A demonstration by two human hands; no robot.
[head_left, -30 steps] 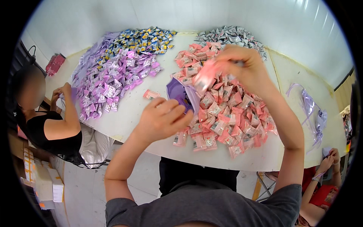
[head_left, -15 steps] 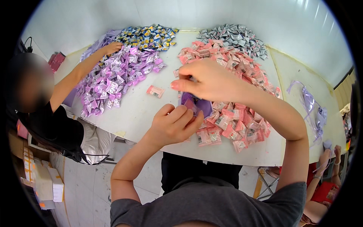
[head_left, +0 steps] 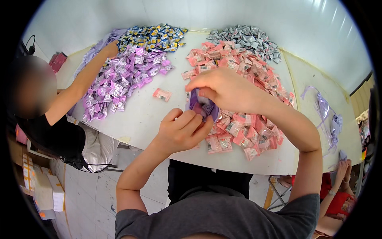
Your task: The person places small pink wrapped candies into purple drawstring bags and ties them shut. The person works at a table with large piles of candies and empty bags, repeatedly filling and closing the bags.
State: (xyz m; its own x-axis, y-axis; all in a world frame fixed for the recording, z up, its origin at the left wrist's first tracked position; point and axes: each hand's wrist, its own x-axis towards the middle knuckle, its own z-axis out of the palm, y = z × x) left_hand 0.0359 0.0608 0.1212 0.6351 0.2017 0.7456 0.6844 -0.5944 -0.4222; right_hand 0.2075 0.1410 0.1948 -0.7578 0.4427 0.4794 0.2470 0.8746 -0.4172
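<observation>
At the left edge of the white surface (head_left: 139,119), a co-worker's arm (head_left: 81,81) stretched toward the far-left corner, with the co-worker's reaching hand (head_left: 110,48) beside flat purple sheets (head_left: 95,47) and blue-and-yellow packets (head_left: 153,38). Nearer, a sprawl of purple pillow packets (head_left: 115,87). Next rightward, a white stretch from far edge to near edge, with room for sideways movement and one stray pink packet (head_left: 162,95) lying apart, just beyond the left hand (head_left: 179,129).

Set in from the near edge, left hand with fingers curled, pinching the near side of a purple pouch (head_left: 214,113). Held above the left flank of heaped pink pillow packets (head_left: 258,135), mouth upward, wrapped pieces (head_left: 205,108) visible inside. Up and right from the left hand, down and left from the right hand (head_left: 225,85); touching both, so neither nearer. Too foreshortened for a sure long axis. Arched over the far rim, right hand with fingers bent down into the mouth; impossible to make out anything gripped there.

Behind the pink heap, grey packets (head_left: 246,40) near the far edge. Farther right, tangled lilac ribbons (head_left: 332,119) near the right edge, then another co-worker's hands (head_left: 345,169) by the near-right corner.
</observation>
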